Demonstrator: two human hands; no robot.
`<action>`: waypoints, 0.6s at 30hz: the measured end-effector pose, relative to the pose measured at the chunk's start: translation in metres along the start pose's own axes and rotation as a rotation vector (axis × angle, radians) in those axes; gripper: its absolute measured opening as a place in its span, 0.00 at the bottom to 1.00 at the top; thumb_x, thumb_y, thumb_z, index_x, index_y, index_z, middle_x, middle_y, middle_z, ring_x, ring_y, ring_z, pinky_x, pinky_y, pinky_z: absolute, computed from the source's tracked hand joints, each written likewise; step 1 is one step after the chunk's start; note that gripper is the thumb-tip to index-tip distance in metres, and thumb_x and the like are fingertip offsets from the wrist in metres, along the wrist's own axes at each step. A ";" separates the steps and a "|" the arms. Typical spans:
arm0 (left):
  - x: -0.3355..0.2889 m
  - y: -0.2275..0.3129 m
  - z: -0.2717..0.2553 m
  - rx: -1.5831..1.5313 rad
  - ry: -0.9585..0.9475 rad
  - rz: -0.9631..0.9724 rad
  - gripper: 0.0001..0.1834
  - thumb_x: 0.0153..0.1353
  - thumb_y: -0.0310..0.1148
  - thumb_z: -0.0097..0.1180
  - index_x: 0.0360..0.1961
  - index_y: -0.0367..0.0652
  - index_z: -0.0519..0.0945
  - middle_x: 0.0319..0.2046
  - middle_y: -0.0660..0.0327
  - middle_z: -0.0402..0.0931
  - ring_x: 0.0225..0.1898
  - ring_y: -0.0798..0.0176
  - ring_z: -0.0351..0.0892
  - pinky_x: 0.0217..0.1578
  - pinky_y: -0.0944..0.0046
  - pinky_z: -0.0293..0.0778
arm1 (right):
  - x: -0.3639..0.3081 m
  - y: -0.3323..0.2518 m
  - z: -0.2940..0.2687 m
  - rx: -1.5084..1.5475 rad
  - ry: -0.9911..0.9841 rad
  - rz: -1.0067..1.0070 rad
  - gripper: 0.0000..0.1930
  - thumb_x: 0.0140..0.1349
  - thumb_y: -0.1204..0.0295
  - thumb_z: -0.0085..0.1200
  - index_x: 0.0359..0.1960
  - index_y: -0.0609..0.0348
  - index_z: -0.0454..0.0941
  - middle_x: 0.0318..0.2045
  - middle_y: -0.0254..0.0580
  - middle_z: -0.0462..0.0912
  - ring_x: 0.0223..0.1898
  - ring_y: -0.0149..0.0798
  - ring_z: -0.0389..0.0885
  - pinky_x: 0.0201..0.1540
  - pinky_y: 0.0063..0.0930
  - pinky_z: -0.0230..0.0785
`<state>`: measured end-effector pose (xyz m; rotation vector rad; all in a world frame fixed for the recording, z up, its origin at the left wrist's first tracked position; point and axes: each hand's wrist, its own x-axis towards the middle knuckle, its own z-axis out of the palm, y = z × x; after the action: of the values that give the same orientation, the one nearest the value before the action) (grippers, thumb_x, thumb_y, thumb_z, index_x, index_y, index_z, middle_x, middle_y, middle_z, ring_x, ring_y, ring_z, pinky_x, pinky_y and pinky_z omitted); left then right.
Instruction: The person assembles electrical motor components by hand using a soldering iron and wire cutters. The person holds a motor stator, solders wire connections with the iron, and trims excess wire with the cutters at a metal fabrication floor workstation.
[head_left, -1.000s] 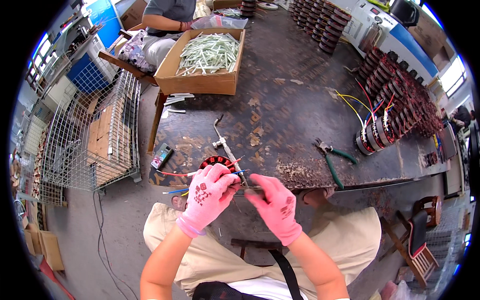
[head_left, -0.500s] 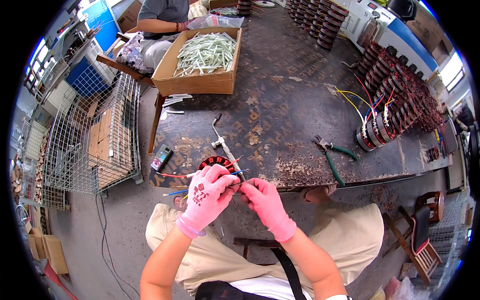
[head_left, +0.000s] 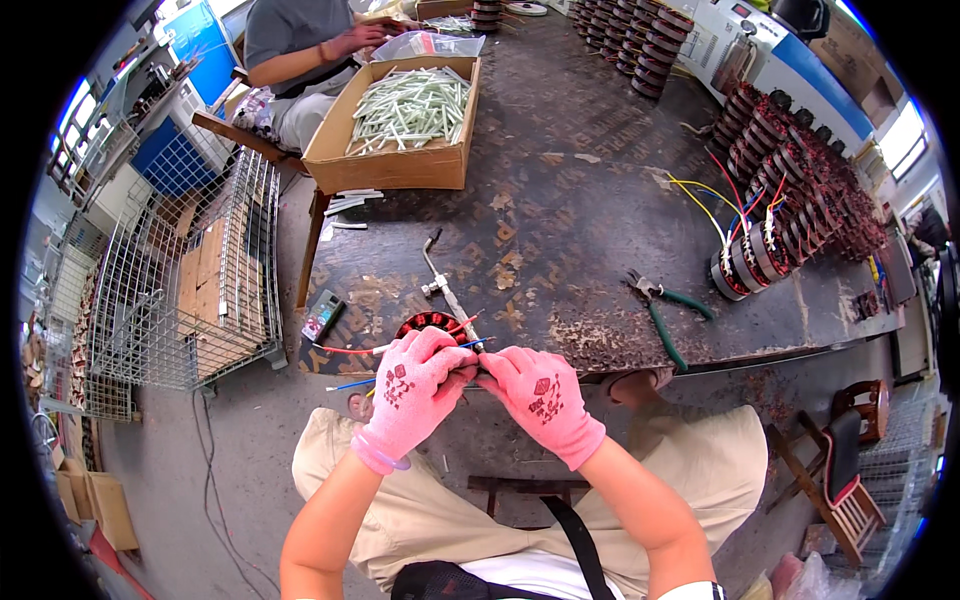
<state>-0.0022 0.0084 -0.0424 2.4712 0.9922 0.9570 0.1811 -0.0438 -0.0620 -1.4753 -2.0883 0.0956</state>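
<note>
My left hand, in a pink patterned glove, is closed over the near side of a ring-shaped motor stator with red copper windings. Its fingertips pinch a wire that is mostly hidden. A red lead and a blue lead stick out to the left from under this hand. My right hand, gloved alike, has thumb and fingers pinched against the left fingertips; what lies between them is hidden. Just beyond both hands, a metal hand torch with a bent nozzle lies on the dark table.
Green-handled pliers lie at the right. Stacked stators with coloured leads line the right side. A cardboard box holds pale sleeves; a small device lies at the left edge. Another person sits at the far left.
My right hand has turned so the back of its glove faces up, its fingertips staying by the left hand's. The left hand is nearly still. The other person's hands have come up beside the box.
</note>
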 end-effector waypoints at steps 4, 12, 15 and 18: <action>0.002 0.001 -0.002 -0.003 0.003 0.006 0.12 0.45 0.23 0.65 0.33 0.47 0.82 0.32 0.64 0.76 0.35 0.56 0.76 0.37 0.57 0.69 | 0.004 0.011 0.003 0.574 -0.157 0.304 0.12 0.59 0.61 0.61 0.40 0.52 0.79 0.32 0.31 0.79 0.29 0.37 0.80 0.30 0.30 0.71; 0.000 0.000 0.000 -0.012 0.012 -0.019 0.11 0.46 0.24 0.65 0.33 0.47 0.82 0.33 0.63 0.76 0.36 0.55 0.76 0.38 0.57 0.70 | -0.003 -0.012 -0.016 0.188 0.024 0.260 0.17 0.56 0.62 0.64 0.45 0.52 0.77 0.36 0.32 0.81 0.31 0.36 0.81 0.32 0.31 0.73; 0.000 0.002 0.001 -0.011 0.015 -0.025 0.11 0.46 0.24 0.65 0.33 0.47 0.82 0.33 0.62 0.76 0.36 0.55 0.77 0.39 0.57 0.70 | -0.006 -0.012 -0.001 -0.118 0.125 0.019 0.20 0.55 0.62 0.64 0.49 0.50 0.76 0.37 0.30 0.80 0.34 0.34 0.82 0.33 0.32 0.74; 0.001 0.001 0.001 -0.006 0.013 -0.015 0.11 0.47 0.24 0.65 0.33 0.47 0.82 0.33 0.63 0.76 0.36 0.55 0.77 0.38 0.57 0.70 | -0.004 -0.007 0.006 -0.100 0.144 0.039 0.19 0.56 0.63 0.63 0.49 0.49 0.76 0.35 0.30 0.80 0.34 0.34 0.82 0.32 0.30 0.74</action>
<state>-0.0007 0.0084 -0.0420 2.4528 1.0091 0.9715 0.1733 -0.0486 -0.0665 -1.5349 -1.9740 -0.0982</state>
